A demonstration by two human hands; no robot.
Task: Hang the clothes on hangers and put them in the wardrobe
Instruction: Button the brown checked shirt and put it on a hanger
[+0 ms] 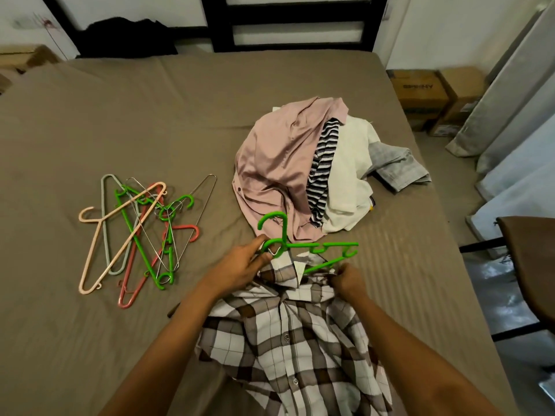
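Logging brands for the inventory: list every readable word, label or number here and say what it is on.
On the cardboard box: one dark printed word, too blurred to read.
On the collar tag of the plaid shirt: too small to read.
No other text shows.

Dark printed word across the side of a cardboard box (420, 91) on the floor at right, letters too blurred to read with certainty, white collar tag (300, 268) inside the plaid shirt (288, 349), print illegible
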